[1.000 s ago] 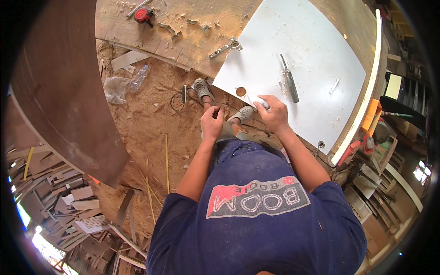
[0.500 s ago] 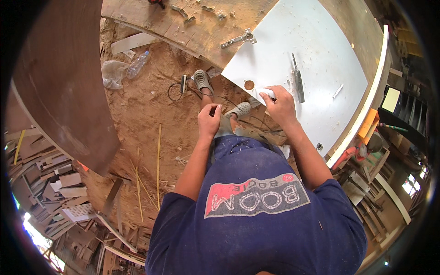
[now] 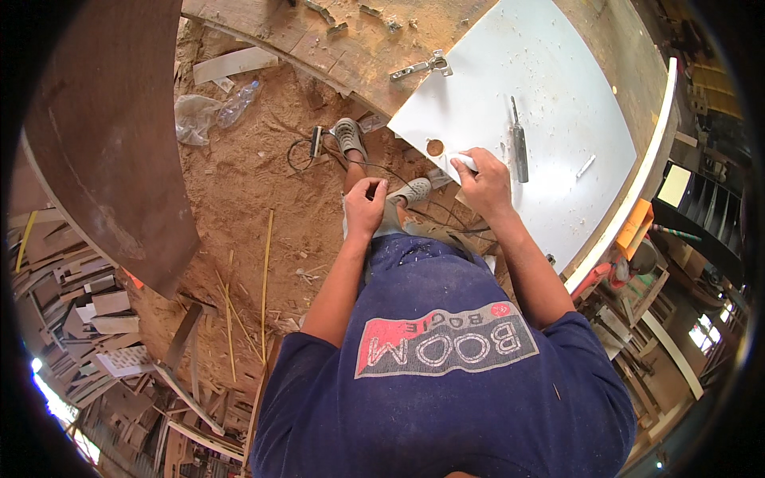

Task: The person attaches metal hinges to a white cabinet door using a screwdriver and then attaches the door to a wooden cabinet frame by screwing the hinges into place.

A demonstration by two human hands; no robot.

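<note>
Looks like a hold-and-position step: right hand (image 3: 488, 182) pinches a small white object (image 3: 469, 162) by the flat white panel's (image 3: 570, 103) round brown hole (image 3: 434, 148), left hand (image 3: 366, 209) curled, contents unclear; next move calls for steady grip.

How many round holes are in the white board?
1: the round hole near the edge of the white board, up-left of the right hand. The right arm may hide others.

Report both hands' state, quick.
Left hand: curled closed; whether it holds anything cannot be told.
Right hand: closed, holding a small white object of unclear material.
</note>
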